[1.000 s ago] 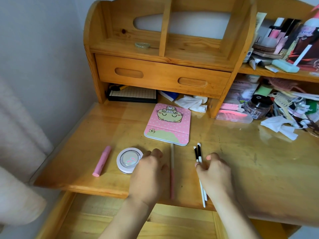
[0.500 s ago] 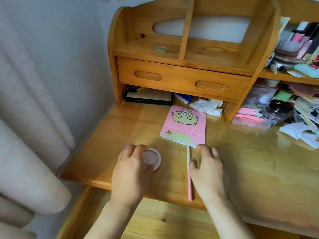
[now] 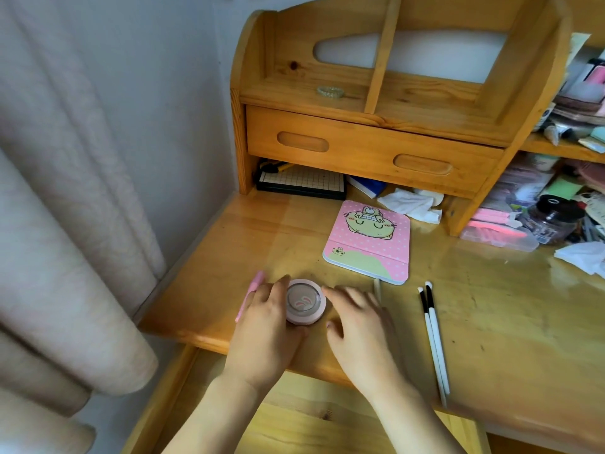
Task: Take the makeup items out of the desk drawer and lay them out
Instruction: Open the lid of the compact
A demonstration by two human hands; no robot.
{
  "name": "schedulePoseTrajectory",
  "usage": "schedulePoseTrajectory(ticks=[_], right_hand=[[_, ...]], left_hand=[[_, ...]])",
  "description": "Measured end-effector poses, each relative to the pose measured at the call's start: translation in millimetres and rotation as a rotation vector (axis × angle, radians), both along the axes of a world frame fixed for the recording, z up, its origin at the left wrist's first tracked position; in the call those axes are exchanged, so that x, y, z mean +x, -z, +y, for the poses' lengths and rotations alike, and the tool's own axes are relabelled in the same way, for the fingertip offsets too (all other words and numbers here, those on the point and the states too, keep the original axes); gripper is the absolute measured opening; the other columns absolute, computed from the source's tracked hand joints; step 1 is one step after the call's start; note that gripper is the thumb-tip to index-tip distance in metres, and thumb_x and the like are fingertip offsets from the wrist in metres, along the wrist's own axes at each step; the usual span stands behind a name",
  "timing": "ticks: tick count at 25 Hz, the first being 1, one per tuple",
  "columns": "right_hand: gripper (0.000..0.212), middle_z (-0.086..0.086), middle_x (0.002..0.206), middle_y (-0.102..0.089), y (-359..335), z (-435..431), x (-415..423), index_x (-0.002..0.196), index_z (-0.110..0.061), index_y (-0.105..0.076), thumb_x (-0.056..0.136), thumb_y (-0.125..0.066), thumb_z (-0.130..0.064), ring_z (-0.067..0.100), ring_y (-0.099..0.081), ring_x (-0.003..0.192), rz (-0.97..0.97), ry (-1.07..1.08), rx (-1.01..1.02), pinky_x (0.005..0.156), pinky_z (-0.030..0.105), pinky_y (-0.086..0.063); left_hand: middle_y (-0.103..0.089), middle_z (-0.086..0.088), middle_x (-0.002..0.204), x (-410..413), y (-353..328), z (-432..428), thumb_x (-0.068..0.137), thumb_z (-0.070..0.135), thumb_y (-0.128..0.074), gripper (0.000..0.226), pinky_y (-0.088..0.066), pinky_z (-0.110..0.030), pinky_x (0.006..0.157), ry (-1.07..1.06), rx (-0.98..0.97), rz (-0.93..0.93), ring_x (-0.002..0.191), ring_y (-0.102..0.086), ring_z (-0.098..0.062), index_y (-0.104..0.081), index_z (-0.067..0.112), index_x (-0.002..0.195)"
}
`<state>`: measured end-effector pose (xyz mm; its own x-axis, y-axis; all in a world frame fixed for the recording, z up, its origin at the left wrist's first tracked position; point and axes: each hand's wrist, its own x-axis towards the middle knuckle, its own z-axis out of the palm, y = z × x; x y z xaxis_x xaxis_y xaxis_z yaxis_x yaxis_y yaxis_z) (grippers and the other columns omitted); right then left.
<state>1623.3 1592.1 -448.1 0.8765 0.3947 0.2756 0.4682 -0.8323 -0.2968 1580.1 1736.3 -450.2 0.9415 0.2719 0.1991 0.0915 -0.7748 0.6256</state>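
Note:
A round pink compact (image 3: 306,301) with a clear lid lies near the desk's front edge. My left hand (image 3: 265,329) curves around its left side, fingers at the top edge and thumb at the bottom. A pink tube (image 3: 251,291) lies just left, partly under that hand. My right hand (image 3: 358,326), blurred and with fingers spread, hovers just right of the compact. It covers most of a pink-handled brush, whose tip (image 3: 377,287) shows. Two white-handled brushes (image 3: 433,339) lie side by side further right. The open drawer (image 3: 294,421) sits below the desk edge.
A pink cartoon case (image 3: 370,242) lies flat behind the compact. The wooden hutch (image 3: 370,149) has a shut drawer with a cutting mat (image 3: 302,181) and tissues (image 3: 409,203) under it. Cluttered shelves and a jar (image 3: 553,217) fill the right. A curtain (image 3: 65,257) hangs left.
My left hand has moved left onto the compact. My right hand has left the two white brushes and crossed over the pink-handled brush toward the compact.

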Motion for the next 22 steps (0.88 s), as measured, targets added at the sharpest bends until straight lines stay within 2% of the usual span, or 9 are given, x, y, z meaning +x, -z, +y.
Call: schedulePoseTrajectory(ticks=[2, 3, 7, 9, 11, 15, 18, 20, 22], right_hand=[[0.050, -0.009, 0.116, -0.063, -2.2, 2.4, 1.4, 0.117, -0.032, -0.059, 0.068, -0.068, -0.020, 0.020, -0.056, 0.102, 0.016, -0.056, 0.045, 0.083, 0.040, -0.051], [0.049, -0.010, 0.118, -0.063, -3.9, 3.3, 1.6, 0.115, -0.030, -0.060, 0.068, -0.069, -0.020, 0.019, -0.055, 0.103, 0.016, -0.096, 0.070, 0.085, 0.039, -0.051], [0.038, -0.009, 0.112, -0.066, -8.0, 5.8, 0.1, 0.102, -0.022, -0.066, 0.065, -0.068, -0.017, 0.017, -0.057, 0.105, -0.071, -0.259, -0.020, 0.085, 0.033, -0.053], [0.034, -0.006, 0.103, -0.069, -8.7, 7.1, 0.8, 0.097, -0.018, -0.068, 0.063, -0.069, -0.015, 0.017, -0.061, 0.101, -0.108, -0.303, -0.097, 0.081, 0.030, -0.055], [0.028, -0.002, 0.094, -0.071, -7.4, 9.1, 4.2, 0.089, -0.015, -0.069, 0.061, -0.070, -0.015, 0.020, -0.063, 0.095, -0.130, -0.319, -0.165, 0.073, 0.030, -0.057], [0.028, 0.004, 0.077, -0.070, -5.2, 17.7, 4.9, 0.078, -0.012, -0.069, 0.051, -0.071, -0.014, 0.023, -0.065, 0.080, -0.158, -0.373, -0.343, 0.054, 0.029, -0.056], [0.039, 0.004, 0.064, -0.068, -11.9, 24.5, -1.1, 0.075, -0.012, -0.071, 0.036, -0.077, -0.014, 0.019, -0.065, 0.064, -0.207, -0.376, -0.544, 0.039, 0.024, -0.045], [0.041, 0.005, 0.060, -0.067, -14.8, 26.6, -2.6, 0.072, -0.011, -0.071, 0.032, -0.078, -0.014, 0.019, -0.065, 0.059, -0.257, -0.367, -0.606, 0.035, 0.022, -0.041], [0.042, 0.007, 0.062, -0.068, -13.6, 26.3, -2.6, 0.074, -0.010, -0.072, 0.032, -0.077, -0.011, 0.020, -0.065, 0.059, -0.308, -0.360, -0.619, 0.037, 0.023, -0.043]], left_hand=[[-0.059, -0.004, 0.125, 2.8, 1.6, 2.0, 0.066, 0.026, -0.069, 0.066, -0.011, -0.011, 0.109, 0.025, -0.002, -0.037, 0.138, -0.029, -0.024, -0.046, 0.021, 0.128], [-0.062, -0.003, 0.119, 3.5, 2.2, 2.7, 0.064, 0.025, -0.066, 0.062, -0.006, -0.008, 0.110, 0.030, -0.005, -0.058, 0.135, -0.034, -0.024, -0.049, 0.023, 0.124], [-0.066, -0.004, 0.114, -1.0, -4.1, -2.2, 0.067, 0.013, -0.050, 0.056, -0.013, -0.022, 0.114, 0.034, -0.084, -0.113, 0.135, -0.026, -0.012, -0.054, 0.021, 0.122], [-0.068, -0.002, 0.109, -0.9, -3.2, -2.1, 0.067, 0.012, -0.044, 0.054, -0.012, -0.024, 0.116, 0.066, -0.086, -0.141, 0.124, -0.035, -0.006, -0.056, 0.018, 0.119], [-0.069, 0.000, 0.108, 0.8, -2.7, -0.8, 0.070, 0.011, -0.045, 0.050, -0.014, -0.028, 0.118, 0.075, -0.088, -0.142, 0.122, -0.045, -0.008, -0.056, 0.021, 0.118], [-0.066, -0.002, 0.112, 0.5, -0.2, 0.4, 0.077, 0.003, -0.049, 0.045, -0.017, -0.032, 0.119, 0.071, -0.132, -0.134, 0.129, -0.034, -0.009, -0.055, 0.019, 0.119], [-0.064, -0.002, 0.116, 1.9, 5.2, 2.9, 0.081, 0.014, -0.044, 0.040, -0.015, -0.019, 0.114, 0.055, -0.144, -0.104, 0.141, -0.027, -0.018, -0.051, 0.025, 0.119], [-0.064, -0.005, 0.119, 2.5, 5.1, 2.2, 0.084, 0.011, -0.047, 0.040, -0.018, -0.021, 0.115, 0.047, -0.158, -0.107, 0.141, -0.027, -0.021, -0.050, 0.022, 0.122], [-0.059, -0.009, 0.127, 2.1, 2.2, 0.4, 0.086, 0.006, -0.050, 0.046, -0.024, -0.027, 0.115, 0.026, -0.172, -0.108, 0.143, -0.019, -0.020, -0.046, 0.018, 0.130]])
